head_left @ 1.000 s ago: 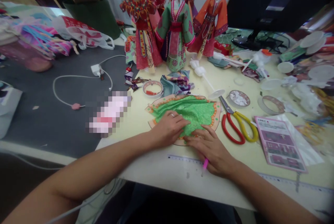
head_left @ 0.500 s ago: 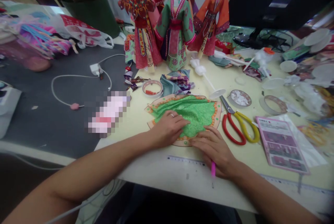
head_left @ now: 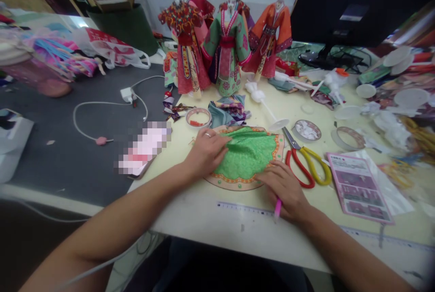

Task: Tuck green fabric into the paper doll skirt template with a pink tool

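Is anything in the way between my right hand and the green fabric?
No, nothing visible stands in the way. Your right hand rests on the paper pattern, with its fingers right at the lower edge of the green fabric. The pink marker sticks out below the hand, on the side away from the fabric.

On my feed, a pixelated pink patch (head_left: 144, 149) at the edge of the desk (head_left: 204, 221) hides whatever lies there. The left hand (head_left: 205, 153) covers part of the green fabric (head_left: 248, 156), and the right hand (head_left: 280, 190) hides most of a pink pen (head_left: 277, 208). The print on the pink sheet (head_left: 358, 187) is too small to read, and the black monitor (head_left: 340, 2) runs off the top edge
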### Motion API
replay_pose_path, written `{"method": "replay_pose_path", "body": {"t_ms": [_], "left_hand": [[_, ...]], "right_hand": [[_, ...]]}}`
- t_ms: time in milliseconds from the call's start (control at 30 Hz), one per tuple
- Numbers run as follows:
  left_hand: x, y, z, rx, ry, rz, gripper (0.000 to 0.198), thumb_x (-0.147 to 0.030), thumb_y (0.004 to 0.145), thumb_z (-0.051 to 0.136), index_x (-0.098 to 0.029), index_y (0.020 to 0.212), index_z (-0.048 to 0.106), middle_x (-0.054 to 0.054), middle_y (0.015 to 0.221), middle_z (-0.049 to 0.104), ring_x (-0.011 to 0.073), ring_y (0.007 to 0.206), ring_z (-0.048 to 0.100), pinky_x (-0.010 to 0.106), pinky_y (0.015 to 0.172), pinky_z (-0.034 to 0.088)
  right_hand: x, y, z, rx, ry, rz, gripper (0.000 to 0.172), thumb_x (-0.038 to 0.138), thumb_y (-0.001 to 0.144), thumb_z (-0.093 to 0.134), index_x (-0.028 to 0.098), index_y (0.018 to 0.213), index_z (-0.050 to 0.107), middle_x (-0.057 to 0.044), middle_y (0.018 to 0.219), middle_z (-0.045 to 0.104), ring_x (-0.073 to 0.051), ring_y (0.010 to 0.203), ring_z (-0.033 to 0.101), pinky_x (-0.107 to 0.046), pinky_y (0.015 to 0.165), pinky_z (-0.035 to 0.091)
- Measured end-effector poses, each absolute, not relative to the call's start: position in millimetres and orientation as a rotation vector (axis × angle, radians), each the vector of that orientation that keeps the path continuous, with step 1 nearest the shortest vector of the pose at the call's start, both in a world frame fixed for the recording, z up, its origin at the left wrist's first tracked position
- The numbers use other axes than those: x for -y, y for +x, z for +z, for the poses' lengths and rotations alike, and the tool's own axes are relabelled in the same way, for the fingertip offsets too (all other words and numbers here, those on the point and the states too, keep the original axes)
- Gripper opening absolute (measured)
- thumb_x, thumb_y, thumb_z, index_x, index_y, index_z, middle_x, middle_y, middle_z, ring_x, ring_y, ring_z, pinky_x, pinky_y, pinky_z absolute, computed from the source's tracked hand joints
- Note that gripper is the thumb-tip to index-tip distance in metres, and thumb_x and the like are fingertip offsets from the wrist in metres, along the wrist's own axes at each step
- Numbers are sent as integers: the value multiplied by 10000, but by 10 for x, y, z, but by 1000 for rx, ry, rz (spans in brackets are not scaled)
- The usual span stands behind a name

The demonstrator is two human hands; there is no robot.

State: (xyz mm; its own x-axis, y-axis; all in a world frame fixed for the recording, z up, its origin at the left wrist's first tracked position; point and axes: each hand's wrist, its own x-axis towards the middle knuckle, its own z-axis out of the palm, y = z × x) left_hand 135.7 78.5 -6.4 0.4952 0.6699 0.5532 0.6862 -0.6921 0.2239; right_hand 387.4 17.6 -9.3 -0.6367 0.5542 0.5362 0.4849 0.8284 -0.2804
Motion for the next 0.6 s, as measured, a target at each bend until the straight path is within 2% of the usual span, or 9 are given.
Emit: {"method": "replay_pose_path", "body": {"t_ms": [167, 300, 467, 600], "left_hand": [[-787, 1336, -23, 1300, -2652, -621, 293, -235, 808, 526, -157, 1085, 584, 83, 803, 667, 249, 848, 536, 456, 899, 328], [-801, 1330, 11, 1371, -2646, -394, 347, -187, 795, 509, -130, 1133, 565, 113, 845, 668, 263, 892, 526, 461, 933, 300], [-882, 1280, 4, 1381, -2616, -377, 378, -151, 802, 480, -133, 1174, 547, 126, 898, 677, 270, 890, 531, 467, 927, 294], [-905, 1251, 19, 1371, -2614, -469, 367, -201, 828, 482, -156, 1188, 535, 108, 967, 678, 270, 936, 536, 468, 953, 267]], "right_hand": [[-306, 4013, -106, 2335, -978, 12, 297, 104, 804, 435, 186, 1069, 541, -79, 871, 642, -220, 834, 569, -492, 892, 416], [-299, 4010, -101, 2383, -1000, -26, 267, 102, 805, 429, 154, 1039, 546, -89, 847, 637, -218, 811, 567, -492, 892, 420], [-202, 3916, -63, 2403, -912, -2, 236, 84, 818, 437, 151, 1014, 550, -68, 778, 625, -186, 749, 559, -460, 883, 443], [-187, 3909, -76, 2395, -897, 15, 244, 75, 822, 434, 152, 1025, 545, -68, 782, 624, -182, 743, 554, -464, 872, 445]]}}
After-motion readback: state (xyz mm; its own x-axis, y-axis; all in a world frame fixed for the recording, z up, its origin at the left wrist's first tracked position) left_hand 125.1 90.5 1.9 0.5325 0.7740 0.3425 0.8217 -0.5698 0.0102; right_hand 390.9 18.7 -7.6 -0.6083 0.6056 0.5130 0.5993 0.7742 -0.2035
